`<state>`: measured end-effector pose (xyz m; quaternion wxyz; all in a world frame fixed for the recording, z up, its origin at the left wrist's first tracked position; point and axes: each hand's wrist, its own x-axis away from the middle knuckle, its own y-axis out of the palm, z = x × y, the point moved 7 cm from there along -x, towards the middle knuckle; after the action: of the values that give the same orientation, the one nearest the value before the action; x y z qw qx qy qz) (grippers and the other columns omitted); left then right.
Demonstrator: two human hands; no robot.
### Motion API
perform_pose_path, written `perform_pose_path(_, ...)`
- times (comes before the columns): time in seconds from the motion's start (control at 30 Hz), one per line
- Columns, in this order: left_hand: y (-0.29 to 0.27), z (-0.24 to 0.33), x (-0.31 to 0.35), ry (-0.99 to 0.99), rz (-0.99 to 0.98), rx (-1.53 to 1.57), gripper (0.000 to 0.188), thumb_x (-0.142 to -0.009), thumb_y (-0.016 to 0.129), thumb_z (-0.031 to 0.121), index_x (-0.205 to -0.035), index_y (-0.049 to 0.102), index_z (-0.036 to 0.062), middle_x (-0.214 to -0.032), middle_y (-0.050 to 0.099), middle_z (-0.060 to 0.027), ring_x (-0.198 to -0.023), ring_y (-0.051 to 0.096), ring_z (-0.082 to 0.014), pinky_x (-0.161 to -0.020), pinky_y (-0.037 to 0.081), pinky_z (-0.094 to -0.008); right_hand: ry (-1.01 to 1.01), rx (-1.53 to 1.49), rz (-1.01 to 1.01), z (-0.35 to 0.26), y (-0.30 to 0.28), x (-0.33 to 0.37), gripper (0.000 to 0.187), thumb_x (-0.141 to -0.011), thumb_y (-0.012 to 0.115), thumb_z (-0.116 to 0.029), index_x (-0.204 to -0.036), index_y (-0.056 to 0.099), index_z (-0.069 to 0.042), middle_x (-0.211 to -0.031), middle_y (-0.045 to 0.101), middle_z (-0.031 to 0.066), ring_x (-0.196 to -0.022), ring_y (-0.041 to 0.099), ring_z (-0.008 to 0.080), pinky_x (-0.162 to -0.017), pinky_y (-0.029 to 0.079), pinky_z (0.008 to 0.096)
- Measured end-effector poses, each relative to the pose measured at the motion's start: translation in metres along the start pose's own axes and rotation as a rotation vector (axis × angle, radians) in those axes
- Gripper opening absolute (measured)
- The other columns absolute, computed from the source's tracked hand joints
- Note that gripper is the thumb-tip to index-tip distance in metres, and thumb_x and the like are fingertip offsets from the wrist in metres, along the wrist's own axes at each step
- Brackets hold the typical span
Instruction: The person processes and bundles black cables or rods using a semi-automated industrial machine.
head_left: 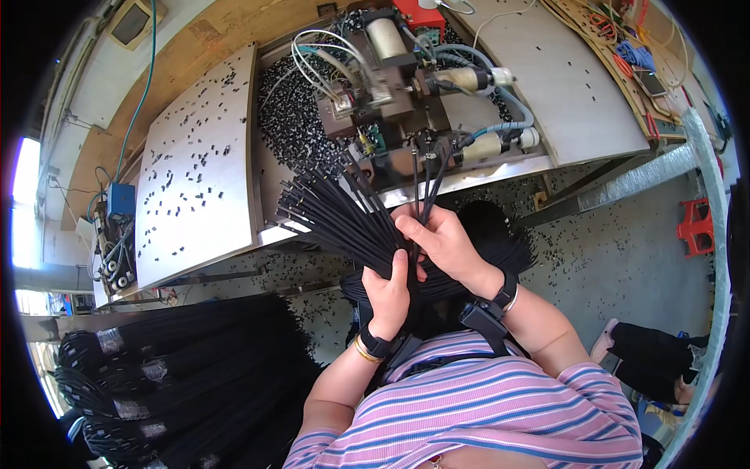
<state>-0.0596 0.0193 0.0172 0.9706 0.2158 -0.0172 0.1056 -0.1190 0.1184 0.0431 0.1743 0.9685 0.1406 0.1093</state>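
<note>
A thick bundle of black cords point(336, 215) fans out toward the upper left, its ends near the front edge of the machine table. My left hand point(387, 289) is closed round the lower part of this bundle, thumb pointing up. Just right of it, my right hand point(445, 246) pinches a few separate black cords point(422, 184) that stand up toward the machine. Beyond both hands is the machine point(398, 109), with metal blocks, cylinders and air hoses. The lower ends of the held cords are hidden behind my hands and body.
Small black pieces cover the machine bed point(293, 109) and dot the left board point(195, 172) and the floor. Tied bundles of black cords point(187, 383) lie at lower left; another coil point(484, 227) is under the table edge. A red stool point(695, 227) and a wrapped post point(711, 195) stand right.
</note>
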Motion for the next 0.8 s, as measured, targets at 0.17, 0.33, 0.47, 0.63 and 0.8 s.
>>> perform_pose_path(0.17, 0.002, -0.005, 0.002, -0.017, -0.005, -0.022, 0.014, -0.094, 0.050, 0.003, -0.105, 0.053, -0.0035, -0.084, 0.063, -0.0110, -0.058, 0.058, -0.0149, -0.051, 0.047, -0.0245, -0.073, 0.129, 0.027, -0.003, -0.003, 0.004, 0.021, -0.092, 0.061, -0.020, -0.091, 0.063, 0.001, -0.066, 0.059, 0.0017, -0.035, 0.048, 0.0084, -0.031, 0.035, 0.0222)
perform_pose_path(0.33, -0.001, -0.001, -0.002, 0.008, 0.044, -0.022, 0.013, -0.094, 0.050, 0.003, -0.104, 0.053, -0.0035, -0.083, 0.063, -0.0110, -0.057, 0.058, -0.0149, -0.051, 0.047, -0.0244, -0.120, 0.124, 0.110, -0.008, -0.001, 0.005, 0.020, -0.091, 0.061, -0.020, -0.091, 0.064, 0.001, -0.068, 0.060, 0.0019, -0.040, 0.050, 0.0075, -0.034, 0.037, 0.0210)
perform_pose_path(0.47, -0.002, 0.007, -0.006, 0.049, 0.058, -0.030, 0.013, -0.093, 0.050, 0.003, -0.104, 0.053, -0.0035, -0.083, 0.063, -0.0109, -0.057, 0.058, -0.0148, -0.051, 0.047, -0.0243, -0.036, 0.108, 0.121, -0.006, 0.000, -0.003, 0.021, -0.091, 0.061, -0.021, -0.093, 0.066, -0.001, -0.074, 0.062, 0.0016, -0.050, 0.055, 0.0050, -0.040, 0.040, 0.0183)
perform_pose_path(0.63, -0.004, 0.013, -0.012, 0.066, 0.064, -0.046, 0.013, -0.093, 0.049, 0.003, -0.104, 0.053, -0.0035, -0.081, 0.063, -0.0106, -0.057, 0.058, -0.0146, -0.051, 0.047, -0.0242, 0.000, 0.082, 0.123, -0.006, 0.005, -0.011, 0.020, -0.091, 0.060, -0.021, -0.090, 0.065, -0.002, -0.074, 0.062, 0.0017, -0.049, 0.055, 0.0052, -0.040, 0.040, 0.0187)
perform_pose_path(0.8, -0.006, 0.013, -0.016, 0.066, 0.060, -0.031, 0.012, -0.093, 0.049, 0.003, -0.103, 0.053, -0.0034, -0.081, 0.064, -0.0108, -0.056, 0.058, -0.0145, -0.050, 0.047, -0.0242, 0.005, 0.035, 0.105, -0.006, 0.008, -0.016, 0.019, -0.091, 0.061, -0.021, -0.089, 0.065, -0.003, -0.074, 0.062, 0.0013, -0.050, 0.054, 0.0051, -0.041, 0.039, 0.0189)
